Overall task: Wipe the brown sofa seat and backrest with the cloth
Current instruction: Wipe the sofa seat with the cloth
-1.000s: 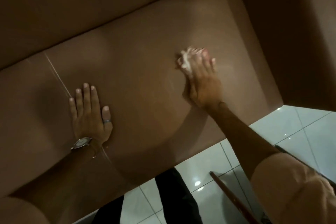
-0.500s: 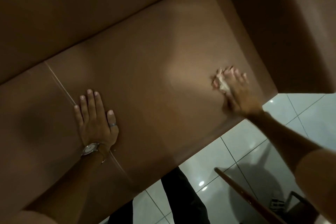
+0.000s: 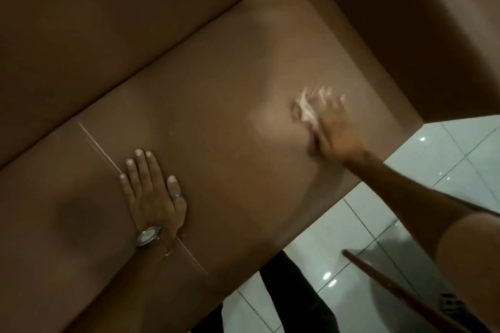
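The brown sofa seat point(image 3: 221, 121) fills the middle of the view, with the backrest point(image 3: 108, 21) above it and an armrest point(image 3: 405, 21) at the right. My right hand point(image 3: 335, 127) presses a small white cloth point(image 3: 305, 112) flat on the right part of the seat; the hand is motion-blurred. My left hand point(image 3: 153, 192), with a ring and a wristwatch, rests flat with fingers spread on the seam between two seat cushions, holding nothing.
White glossy floor tiles point(image 3: 446, 159) lie beyond the seat's front edge at the lower right. A reddish-brown stick point(image 3: 400, 292) slants across the floor. My dark trouser leg point(image 3: 292, 295) stands close to the sofa's front.
My right hand with the cloth swept right toward the armrest and front edge, and has now come back left and further onto the seat. My left hand has stayed planted.
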